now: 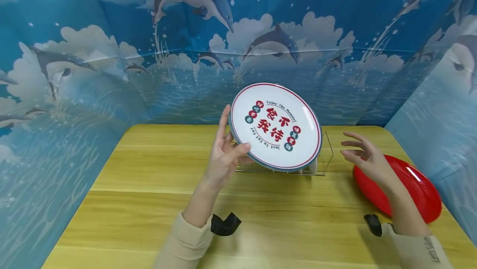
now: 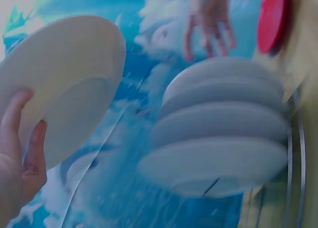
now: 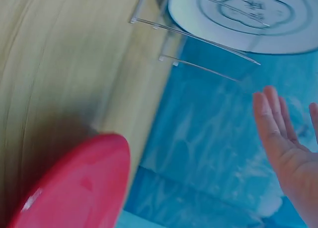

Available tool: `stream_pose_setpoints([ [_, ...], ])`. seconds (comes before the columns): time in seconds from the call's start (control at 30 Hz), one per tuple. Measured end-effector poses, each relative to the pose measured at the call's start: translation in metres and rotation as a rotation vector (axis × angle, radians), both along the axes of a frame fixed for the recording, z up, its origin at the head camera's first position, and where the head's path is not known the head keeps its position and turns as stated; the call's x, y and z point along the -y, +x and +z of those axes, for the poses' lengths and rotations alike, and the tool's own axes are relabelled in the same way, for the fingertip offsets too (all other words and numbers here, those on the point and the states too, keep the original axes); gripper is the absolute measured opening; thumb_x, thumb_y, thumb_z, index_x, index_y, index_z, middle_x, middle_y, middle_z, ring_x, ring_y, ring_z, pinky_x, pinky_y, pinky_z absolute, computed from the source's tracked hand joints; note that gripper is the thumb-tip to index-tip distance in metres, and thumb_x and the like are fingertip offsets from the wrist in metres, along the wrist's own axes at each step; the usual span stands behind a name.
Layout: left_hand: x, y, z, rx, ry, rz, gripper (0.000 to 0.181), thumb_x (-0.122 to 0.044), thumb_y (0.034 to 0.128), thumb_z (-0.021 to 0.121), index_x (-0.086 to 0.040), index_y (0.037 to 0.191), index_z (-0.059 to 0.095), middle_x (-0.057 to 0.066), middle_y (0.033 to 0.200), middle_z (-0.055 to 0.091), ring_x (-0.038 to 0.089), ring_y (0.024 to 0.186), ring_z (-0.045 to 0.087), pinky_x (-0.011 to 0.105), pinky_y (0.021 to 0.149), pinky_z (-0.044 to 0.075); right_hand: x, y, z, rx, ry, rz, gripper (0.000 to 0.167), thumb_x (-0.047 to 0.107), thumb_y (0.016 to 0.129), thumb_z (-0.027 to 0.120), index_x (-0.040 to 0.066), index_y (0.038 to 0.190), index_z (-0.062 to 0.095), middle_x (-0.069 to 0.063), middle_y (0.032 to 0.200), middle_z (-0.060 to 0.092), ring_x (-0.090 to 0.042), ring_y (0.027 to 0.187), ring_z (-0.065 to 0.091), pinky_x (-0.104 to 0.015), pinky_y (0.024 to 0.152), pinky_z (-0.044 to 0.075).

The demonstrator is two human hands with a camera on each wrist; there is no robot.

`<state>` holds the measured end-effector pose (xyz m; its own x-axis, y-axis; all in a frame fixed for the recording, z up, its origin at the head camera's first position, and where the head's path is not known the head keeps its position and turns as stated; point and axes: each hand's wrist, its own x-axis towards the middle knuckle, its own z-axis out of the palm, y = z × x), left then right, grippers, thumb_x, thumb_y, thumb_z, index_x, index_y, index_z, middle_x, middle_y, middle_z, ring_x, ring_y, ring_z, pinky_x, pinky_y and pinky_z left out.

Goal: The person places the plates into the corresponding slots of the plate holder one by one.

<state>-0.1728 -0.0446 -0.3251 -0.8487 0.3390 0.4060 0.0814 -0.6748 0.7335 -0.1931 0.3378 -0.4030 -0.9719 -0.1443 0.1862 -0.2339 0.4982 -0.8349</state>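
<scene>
Head view: the left hand [image 1: 223, 153] grips the plate [image 1: 275, 126], thumb over its printed face, other fingers at the rim and behind. The right hand [image 1: 369, 159] has relaxed, slightly bent fingers; left of them is the rack [image 1: 324, 174], and to their right the red dish [image 1: 413, 186].

Left wrist view: the left fingertips touch the plate's underside; apart from them stand white plates [image 2: 218, 126] in a row.

Right wrist view: the right fingers extend, apart from the rack's wires.
</scene>
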Motion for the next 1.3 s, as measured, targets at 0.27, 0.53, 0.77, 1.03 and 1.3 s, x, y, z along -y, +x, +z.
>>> stream_pose_setpoints([
  [0.27,0.039,-0.011,0.009,-0.022,0.006,0.183,0.085,0.014,0.0822,0.043,-0.034,0.146,0.013,0.016,0.143,0.025,0.026,0.107,0.056,0.032,0.066,0.057,0.023,-0.021,-0.001,0.159,0.013,0.094,0.056,0.022,0.096,0.047,0.006,0.144,0.022,-0.03,0.13,0.035,-0.002,0.096,0.053,-0.038,0.079,0.054],
  [0.53,0.067,-0.018,0.003,-0.015,-0.058,0.32,0.086,0.013,0.0824,0.048,-0.033,0.146,0.014,0.015,0.142,0.028,0.027,0.107,0.055,0.033,0.065,0.057,0.02,-0.028,-0.013,0.249,-0.063,0.118,0.052,0.025,0.096,0.047,0.004,0.14,0.03,-0.021,0.115,0.05,-0.017,0.093,0.06,-0.045,0.084,0.051],
  [0.77,0.076,-0.027,-0.009,0.024,-0.164,0.366,0.089,0.015,0.0823,0.051,-0.035,0.146,0.014,0.011,0.141,0.028,0.03,0.109,0.053,0.033,0.068,0.057,0.019,-0.03,-0.014,0.282,-0.099,0.118,0.055,0.027,0.096,0.048,0.002,0.14,0.028,-0.012,0.113,0.052,-0.011,0.093,0.06,-0.047,0.085,0.049],
  [1.03,0.057,-0.037,-0.028,0.022,-0.396,0.348,0.089,0.01,0.0802,0.061,-0.037,0.144,0.02,0.015,0.123,0.037,0.025,0.099,0.052,0.041,0.07,0.056,0.019,-0.03,-0.015,0.281,-0.173,0.107,0.052,0.022,0.094,0.052,0.003,0.138,0.032,0.005,0.101,0.059,-0.011,0.089,0.062,-0.044,0.082,0.052],
  [1.3,0.035,-0.045,-0.036,-0.086,-0.534,0.338,0.086,0.007,0.0784,0.065,-0.028,0.145,0.024,0.022,0.117,0.041,0.025,0.089,0.051,0.045,0.066,0.056,0.019,-0.03,-0.017,0.296,-0.215,0.097,0.048,0.02,0.093,0.053,0.009,0.137,0.037,0.005,0.1,0.06,-0.011,0.089,0.063,-0.042,0.082,0.052],
])
